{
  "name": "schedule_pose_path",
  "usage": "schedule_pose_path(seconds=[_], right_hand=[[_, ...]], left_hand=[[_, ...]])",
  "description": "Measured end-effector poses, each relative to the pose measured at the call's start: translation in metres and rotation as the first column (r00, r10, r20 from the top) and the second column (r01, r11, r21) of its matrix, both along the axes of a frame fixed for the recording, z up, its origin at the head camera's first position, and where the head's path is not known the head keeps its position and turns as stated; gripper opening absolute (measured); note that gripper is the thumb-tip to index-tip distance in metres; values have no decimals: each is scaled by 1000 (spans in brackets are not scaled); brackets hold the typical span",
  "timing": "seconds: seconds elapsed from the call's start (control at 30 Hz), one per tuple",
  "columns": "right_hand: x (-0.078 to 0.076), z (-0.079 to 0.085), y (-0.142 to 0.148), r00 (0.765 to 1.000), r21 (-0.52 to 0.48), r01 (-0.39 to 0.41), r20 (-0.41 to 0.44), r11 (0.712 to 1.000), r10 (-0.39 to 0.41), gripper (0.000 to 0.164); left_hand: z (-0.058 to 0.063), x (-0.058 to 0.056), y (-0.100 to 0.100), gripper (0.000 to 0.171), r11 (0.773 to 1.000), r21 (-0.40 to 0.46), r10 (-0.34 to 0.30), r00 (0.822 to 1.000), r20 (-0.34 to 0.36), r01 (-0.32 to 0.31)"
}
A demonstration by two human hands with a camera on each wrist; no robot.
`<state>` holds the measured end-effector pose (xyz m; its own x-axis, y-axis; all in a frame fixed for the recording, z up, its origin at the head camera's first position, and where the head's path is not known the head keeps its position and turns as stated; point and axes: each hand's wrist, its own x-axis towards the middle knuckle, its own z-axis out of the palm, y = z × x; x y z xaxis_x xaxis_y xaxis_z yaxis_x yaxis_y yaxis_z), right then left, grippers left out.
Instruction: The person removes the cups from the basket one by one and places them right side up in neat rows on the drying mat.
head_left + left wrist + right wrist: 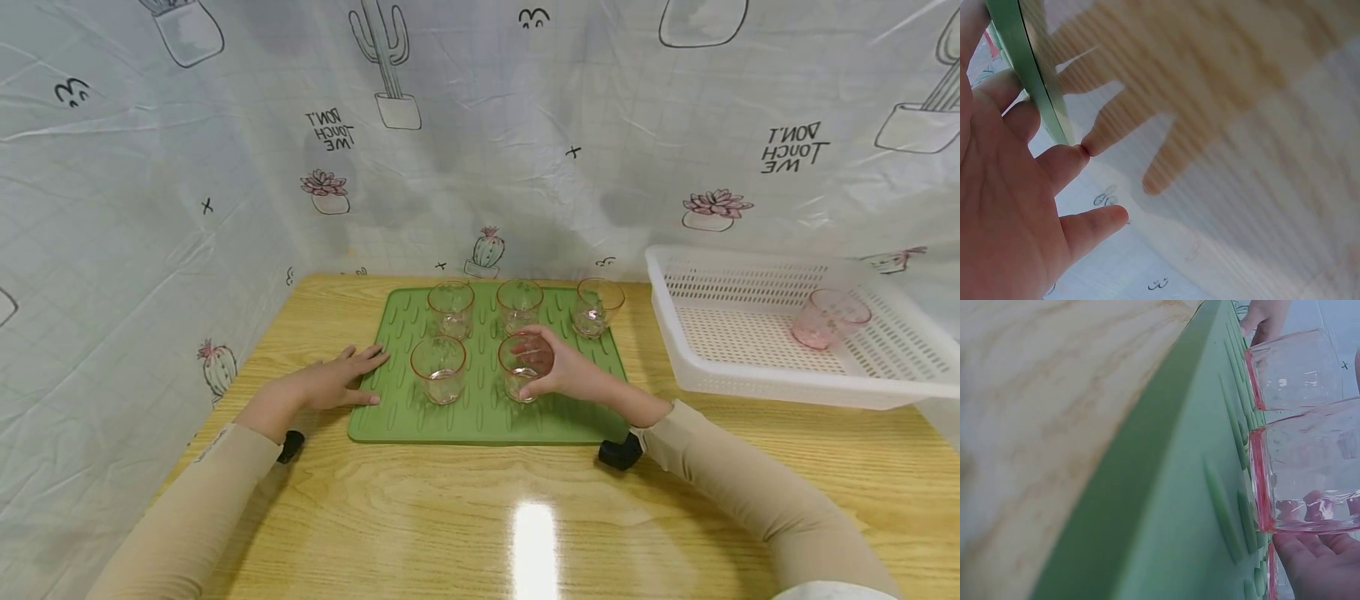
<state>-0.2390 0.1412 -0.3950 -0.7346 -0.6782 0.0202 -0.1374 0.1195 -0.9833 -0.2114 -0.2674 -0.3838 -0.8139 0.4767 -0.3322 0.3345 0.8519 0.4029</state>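
A clear glass point(517, 385) with a reddish rim stands upright on a green ribbed mat point(480, 425), in its front row. My right hand point(566, 367) holds it from the right side, thumb in front and fingers behind. In the right wrist view the fingers of that hand point(1325, 565) lie against the glass point(1310, 469), close over the mat. Beside it stands another glass point(438, 371). My left hand point(326, 383) rests at the mat's left edge with fingers spread, and in the left wrist view this hand point(1016, 194) holds nothing.
Three similar glasses, a left one point(451, 312), a middle one point(519, 308) and a right one point(596, 312), line the mat's back. A white perforated basket point(787, 379) to the right contains one pinkish glass point(825, 325). A printed curtain point(480, 167) hangs behind the wooden table point(420, 517).
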Motion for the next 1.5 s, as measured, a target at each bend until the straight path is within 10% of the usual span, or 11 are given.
schedule_pose_path(seconds=[0.5, 0.83, 1.5], right_hand=[[0, 5, 5, 992, -21, -18, -125, 1000, 15, 114], [2, 21, 14, 990, 8, 65, -130, 998, -63, 62], [2, 60, 50, 947, 40, 205, -259, 978, -188, 45]], left_hand=[[-3, -2, -1, 88, 1000, -1, -1, 1000, -3, 1], [-3, -2, -1, 88, 1000, 6, 2, 1000, 2, -2], [-1, -1, 0, 87, 1000, -19, -7, 1000, -1, 7]])
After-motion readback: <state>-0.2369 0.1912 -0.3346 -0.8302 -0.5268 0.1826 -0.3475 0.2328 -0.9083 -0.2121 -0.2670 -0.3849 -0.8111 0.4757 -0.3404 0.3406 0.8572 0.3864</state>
